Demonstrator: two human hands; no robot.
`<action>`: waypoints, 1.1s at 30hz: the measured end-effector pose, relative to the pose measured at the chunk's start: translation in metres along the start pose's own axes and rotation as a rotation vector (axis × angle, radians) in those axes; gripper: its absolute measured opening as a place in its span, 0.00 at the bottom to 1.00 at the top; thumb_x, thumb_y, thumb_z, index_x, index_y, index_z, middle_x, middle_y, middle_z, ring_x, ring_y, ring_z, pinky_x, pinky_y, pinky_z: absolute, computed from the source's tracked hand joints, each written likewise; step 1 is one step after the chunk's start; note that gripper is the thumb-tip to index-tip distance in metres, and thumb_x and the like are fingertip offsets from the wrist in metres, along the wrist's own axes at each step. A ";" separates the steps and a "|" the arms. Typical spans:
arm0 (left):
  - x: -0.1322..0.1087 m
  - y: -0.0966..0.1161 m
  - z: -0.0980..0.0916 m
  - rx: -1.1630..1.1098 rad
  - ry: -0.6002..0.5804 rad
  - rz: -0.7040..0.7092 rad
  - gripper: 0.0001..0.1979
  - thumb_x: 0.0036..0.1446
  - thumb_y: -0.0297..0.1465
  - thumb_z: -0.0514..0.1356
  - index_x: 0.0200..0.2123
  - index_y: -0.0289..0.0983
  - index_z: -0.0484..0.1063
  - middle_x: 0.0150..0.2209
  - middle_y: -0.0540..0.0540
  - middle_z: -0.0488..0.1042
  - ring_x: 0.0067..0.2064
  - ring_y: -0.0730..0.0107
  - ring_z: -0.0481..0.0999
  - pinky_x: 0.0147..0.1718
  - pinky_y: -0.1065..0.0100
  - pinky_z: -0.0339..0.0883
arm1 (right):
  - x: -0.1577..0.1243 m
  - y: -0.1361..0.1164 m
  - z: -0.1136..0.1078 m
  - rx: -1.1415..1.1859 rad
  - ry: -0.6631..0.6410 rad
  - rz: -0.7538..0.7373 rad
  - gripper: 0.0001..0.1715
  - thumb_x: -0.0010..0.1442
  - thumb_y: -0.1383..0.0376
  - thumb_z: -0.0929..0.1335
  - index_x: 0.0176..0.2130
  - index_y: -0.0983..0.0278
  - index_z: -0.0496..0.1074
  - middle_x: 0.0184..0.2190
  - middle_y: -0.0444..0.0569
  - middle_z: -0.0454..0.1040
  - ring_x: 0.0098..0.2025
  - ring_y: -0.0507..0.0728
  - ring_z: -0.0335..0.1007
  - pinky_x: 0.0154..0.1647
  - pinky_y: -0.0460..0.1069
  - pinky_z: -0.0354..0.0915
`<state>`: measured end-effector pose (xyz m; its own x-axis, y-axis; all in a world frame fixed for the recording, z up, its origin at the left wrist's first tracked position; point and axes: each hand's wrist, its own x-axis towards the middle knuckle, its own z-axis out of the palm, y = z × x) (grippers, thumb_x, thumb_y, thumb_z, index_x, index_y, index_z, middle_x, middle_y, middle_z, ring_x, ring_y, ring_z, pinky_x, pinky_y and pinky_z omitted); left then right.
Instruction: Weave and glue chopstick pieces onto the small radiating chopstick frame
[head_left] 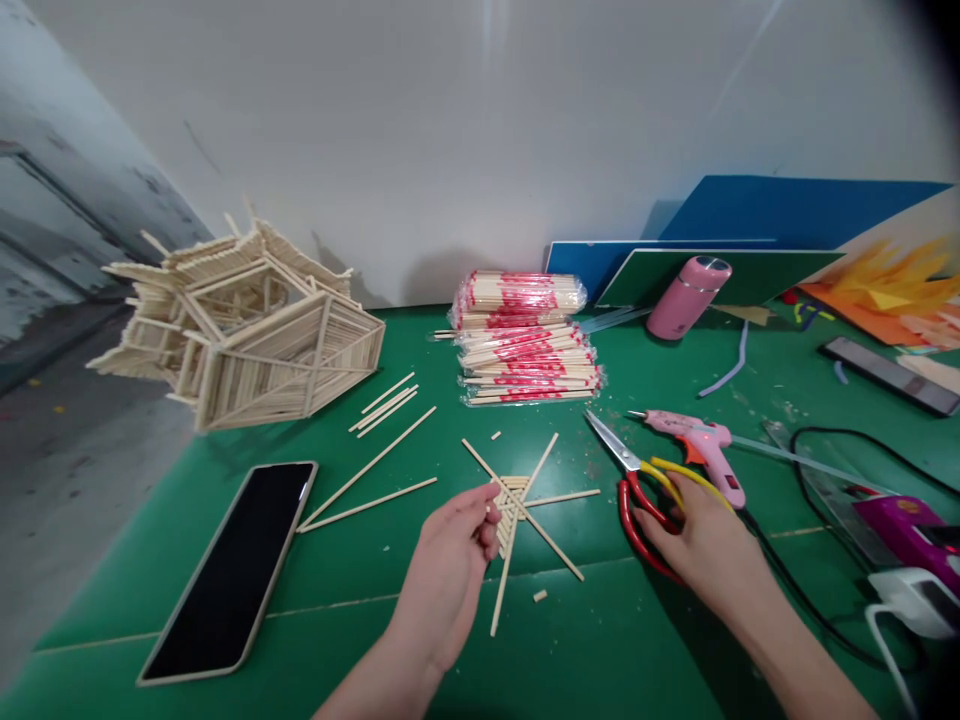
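Observation:
My left hand (457, 545) is closed in a pinch at the left side of a star-shaped piece made of wooden sticks (514, 510). What its fingertips hold, if anything, is too small to make out. Long sticks cross over a small patch of short ones laid side by side. To the right, my right hand (701, 535) grips scissors (634, 465) by their red and yellow handles. The scissor blades lie low over the table, pointing up and left. Small cut stick ends (540, 596) lie near the star.
A glue gun (701, 440) with a cord lies beyond my right hand. Packs of wrapped sticks (525, 340) sit by the wall, left of a pink bottle (688, 298). At left stand a stick-built model (277, 350), loose sticks (371, 470) and a phone (232, 570) on the green table.

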<state>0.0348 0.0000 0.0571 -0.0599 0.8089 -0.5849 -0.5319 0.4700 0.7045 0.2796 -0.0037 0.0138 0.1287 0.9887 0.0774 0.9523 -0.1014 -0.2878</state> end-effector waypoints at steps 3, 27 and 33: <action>-0.001 0.000 -0.009 0.059 -0.020 -0.016 0.10 0.42 0.26 0.59 0.31 0.32 0.73 0.23 0.49 0.67 0.23 0.80 0.61 0.21 0.76 0.55 | -0.008 0.005 -0.005 -0.085 0.099 -0.043 0.25 0.51 0.56 0.63 0.45 0.68 0.64 0.43 0.58 0.68 0.45 0.64 0.64 0.42 0.57 0.62; 0.032 -0.004 -0.090 1.486 -0.083 1.108 0.09 0.54 0.28 0.52 0.32 0.38 0.73 0.29 0.45 0.69 0.32 0.69 0.68 0.31 0.67 0.64 | 0.090 -0.131 0.044 0.114 -0.147 -0.641 0.10 0.58 0.65 0.62 0.34 0.60 0.73 0.33 0.47 0.70 0.38 0.53 0.63 0.38 0.46 0.57; 0.026 -0.002 -0.103 1.475 -0.057 1.074 0.09 0.52 0.29 0.54 0.36 0.36 0.71 0.31 0.44 0.71 0.34 0.67 0.70 0.32 0.67 0.67 | 0.079 -0.127 0.033 0.107 -0.142 -0.594 0.10 0.58 0.67 0.60 0.34 0.63 0.70 0.33 0.48 0.70 0.36 0.53 0.64 0.35 0.46 0.57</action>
<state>-0.0531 -0.0167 -0.0008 0.2089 0.9309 0.2996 0.8105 -0.3362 0.4796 0.1598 0.0913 0.0250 -0.4604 0.8784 0.1281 0.8157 0.4756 -0.3292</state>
